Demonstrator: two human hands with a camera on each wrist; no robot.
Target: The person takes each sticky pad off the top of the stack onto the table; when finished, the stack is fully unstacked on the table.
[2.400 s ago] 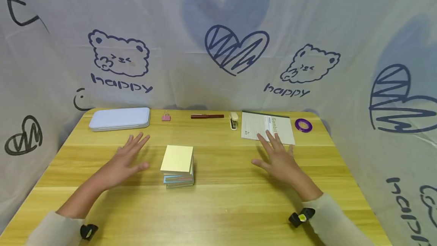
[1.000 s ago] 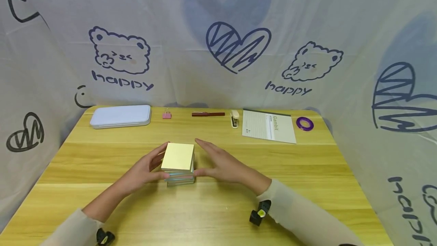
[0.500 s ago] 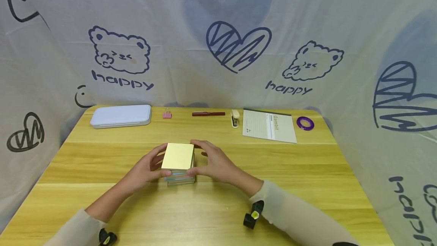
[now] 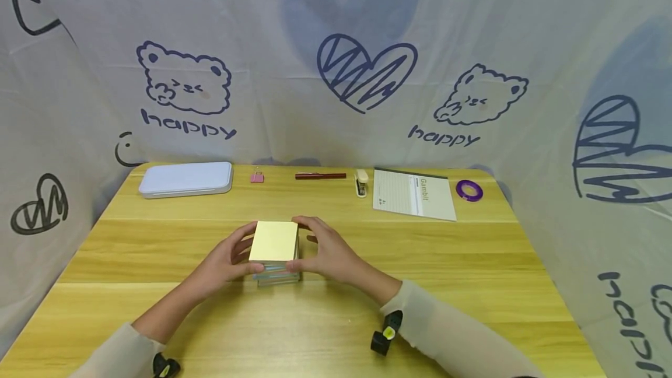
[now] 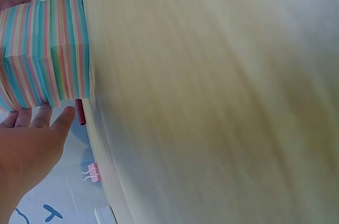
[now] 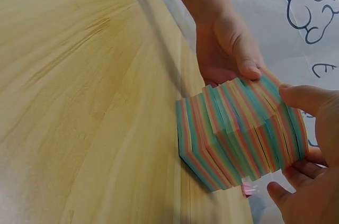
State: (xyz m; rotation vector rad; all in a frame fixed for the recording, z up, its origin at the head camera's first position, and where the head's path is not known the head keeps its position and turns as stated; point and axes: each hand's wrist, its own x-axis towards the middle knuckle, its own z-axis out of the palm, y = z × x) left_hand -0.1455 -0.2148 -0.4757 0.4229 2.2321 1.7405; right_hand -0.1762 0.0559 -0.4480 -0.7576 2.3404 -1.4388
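A tall stack of sticky note pads (image 4: 274, 241) stands on the wooden table, pale yellow on top. Its sides show pink, blue, yellow and green layers that sit unevenly, as the left wrist view shows on the stack (image 5: 45, 54). My left hand (image 4: 223, 262) holds the upper part from the left, thumb at the front edge and fingers along the side. From the right, my right hand (image 4: 336, 254) grips it likewise, its thumb on the near corner. Both hands meet the stack (image 6: 241, 134) in the right wrist view too. The far fingertips are partly hidden behind the pads.
Along the table's back edge lie a pale blue pencil case (image 4: 186, 179), a pink binder clip (image 4: 256, 177), a dark red pen (image 4: 320, 175), a small white stapler (image 4: 360, 183), a notepad (image 4: 415, 193) and a purple tape roll (image 4: 469, 190). A printed cloth (image 4: 283, 109) hangs behind.
Both hands have come inward from wide apart, first open beside the stack, then gripping its sides. The right hand moved left to reach it. The stack stands in about the same place.
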